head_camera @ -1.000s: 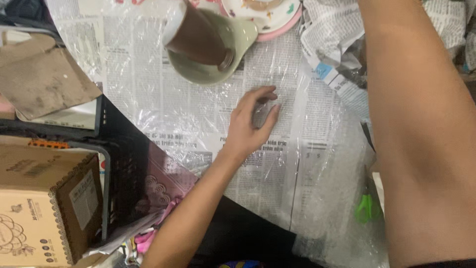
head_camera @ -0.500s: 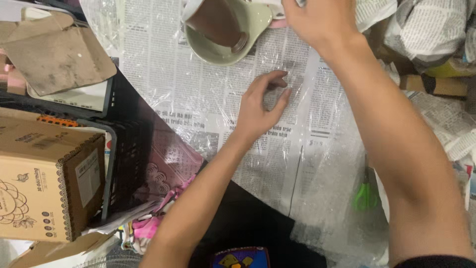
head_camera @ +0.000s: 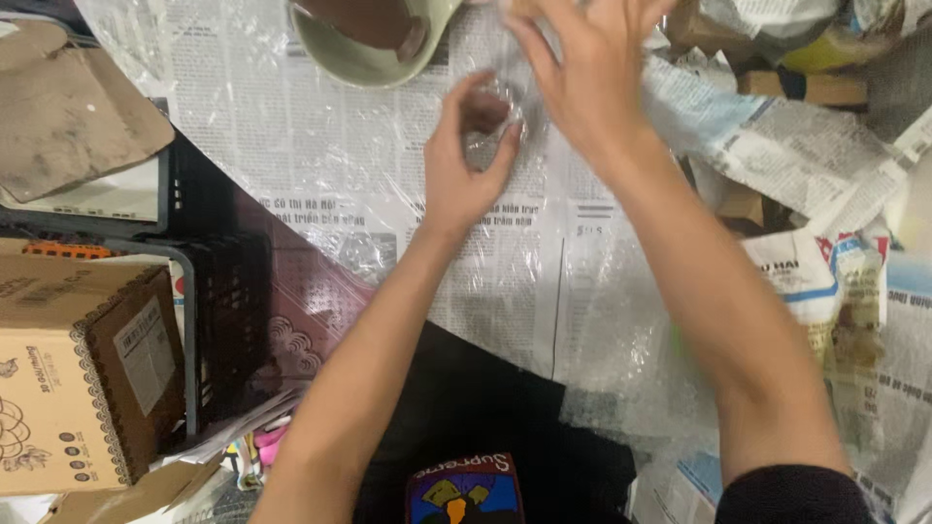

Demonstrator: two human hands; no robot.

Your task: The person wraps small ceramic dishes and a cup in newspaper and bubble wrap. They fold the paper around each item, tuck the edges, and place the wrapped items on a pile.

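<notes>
Plastic wrap (head_camera: 490, 131), crumpled and clear, lies on the newspaper (head_camera: 320, 146) covering the table, just below the pale green bowl (head_camera: 374, 53). The left hand (head_camera: 466, 170) pinches it, fingers (head_camera: 505, 146) curled and clamped on a fold. The right hand (head_camera: 582, 68) hovers above with fingers spread apart. The wrap looks light, soft, clingy and likely to tear; it is best gripped at a bunched edge. A cardboard box (head_camera: 83, 374) sits well apart at left.

Two hands, the left hand (head_camera: 466, 165) and right hand (head_camera: 582, 73), at upper centre. One pale green cup (head_camera: 374, 44) at top. One cardboard box (head_camera: 83, 374) and one black crate (head_camera: 218, 311) at left.
</notes>
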